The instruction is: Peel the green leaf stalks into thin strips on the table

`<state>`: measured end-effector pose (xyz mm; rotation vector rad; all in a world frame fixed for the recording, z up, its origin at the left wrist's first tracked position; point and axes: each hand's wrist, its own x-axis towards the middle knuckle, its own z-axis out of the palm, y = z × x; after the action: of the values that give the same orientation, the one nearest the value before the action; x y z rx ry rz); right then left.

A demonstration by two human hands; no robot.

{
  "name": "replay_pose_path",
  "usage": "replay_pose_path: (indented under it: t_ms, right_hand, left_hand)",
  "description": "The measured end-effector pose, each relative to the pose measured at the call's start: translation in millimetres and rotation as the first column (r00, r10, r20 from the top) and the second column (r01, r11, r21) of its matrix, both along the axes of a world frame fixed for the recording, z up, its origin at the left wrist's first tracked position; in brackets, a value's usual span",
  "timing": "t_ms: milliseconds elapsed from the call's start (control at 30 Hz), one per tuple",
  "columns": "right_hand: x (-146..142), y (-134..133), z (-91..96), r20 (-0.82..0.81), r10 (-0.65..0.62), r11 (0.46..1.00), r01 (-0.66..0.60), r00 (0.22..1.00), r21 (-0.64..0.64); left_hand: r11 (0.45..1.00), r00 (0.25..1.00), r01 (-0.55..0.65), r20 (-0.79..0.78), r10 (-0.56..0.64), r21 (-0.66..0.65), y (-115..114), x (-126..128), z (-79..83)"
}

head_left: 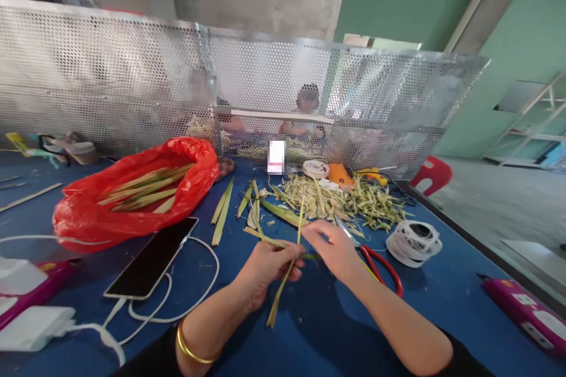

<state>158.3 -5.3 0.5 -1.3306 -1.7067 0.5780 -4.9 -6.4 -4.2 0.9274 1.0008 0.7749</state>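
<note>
Midway between the table's (247,347) side edges, the left hand (275,258) pinches crossed leaf strips (275,308); the right hand (332,247) is half curled beside them, its grip unclear. Folding seems barely begun: scraps (309,195) heap toward the far edge, and unused leaves (150,188) fill the red bag (197,150) leftward. No writing is legible.

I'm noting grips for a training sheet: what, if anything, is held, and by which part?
The left hand pinches crossed leaf strips near where they cross; whether the right hand grips them too cannot be told.
</note>
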Motion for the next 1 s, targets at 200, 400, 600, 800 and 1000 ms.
replay_pose_path:
  t_ms: [200,400,600,800,1000]
  right_hand:
    - [-18,-7,-6.6,-0.410,0.007,0.945,-0.140,0.912,-0.297]
    - [-19,-9,-7.4,-0.483,-0.100,0.963,-0.038,0.870,-0.266]
    - [-21,-10,-8.6,-0.444,-0.166,0.976,0.082,0.881,-0.204]
    - [-15,-4,-11.9,-0.446,-0.131,0.980,0.049,0.886,-0.191]
    - [-14,-2,-11.4,-0.505,-0.103,0.983,0.011,0.857,-0.181]
  left_hand:
    - [0.996,0.996,0.078,0.037,-0.076,-0.034,-3,1,-1.7]
    - [0.991,0.990,0.137,0.026,-0.137,-0.004,-2,0,0.8]
    - [0.986,0.986,0.167,-0.009,-0.167,-0.014,-3,-1,3.1]
    - [0.987,0.988,0.153,0.041,-0.151,-0.044,-2,1,-1.1]
    - [0.984,0.988,0.097,0.136,-0.077,-0.147,-1,4,-1.9]
